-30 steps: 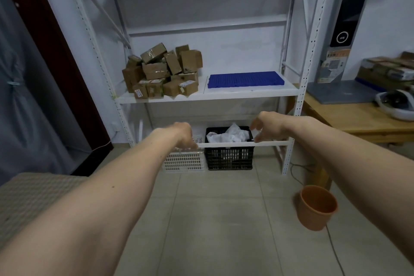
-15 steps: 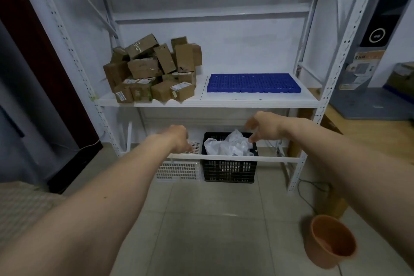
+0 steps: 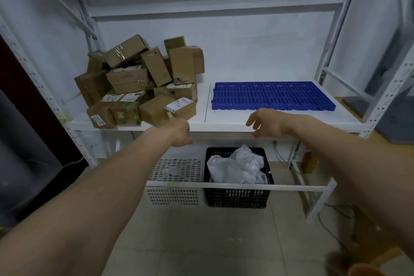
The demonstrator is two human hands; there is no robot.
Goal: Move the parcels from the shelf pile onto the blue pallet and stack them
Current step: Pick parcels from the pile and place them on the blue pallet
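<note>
- Nothing moved yet: blue pallet lying bare on the right half of the white shelf, not one box on it.
- All the parcels heaped in a loose pile on the left half of that shelf, well short of the pallet's near edge, some flat, some tipped on end, some leaning on neighbours.
- Whole job ahead, by the look of it: pick, carry across, stack, again and again.
- Left hand out in front, just below the shelf lip and close under the nearest box, fingers loosely curled, holding nothing.
- Right hand level with the shelf edge in front of the pallet's left end, fingers relaxed and slightly spread, also holding nothing.
- Brown cardboard throughout, plain rectangular cartons of mixed sizes, dull and matte, corners a bit scuffed.
- Shiny clear tape across several lids, white printed labels stuck on the front ones.
- Pallet in hard blue plastic, flat and rectangular, top a grid of small holes, scalloped along the front.
- Shelf frame in white painted metal, perforated uprights, smooth board.
- Down below: a white slotted basket beside a black crate stuffed with crumpled white plastic bags.
- Pale tiled floor underfoot.
</note>
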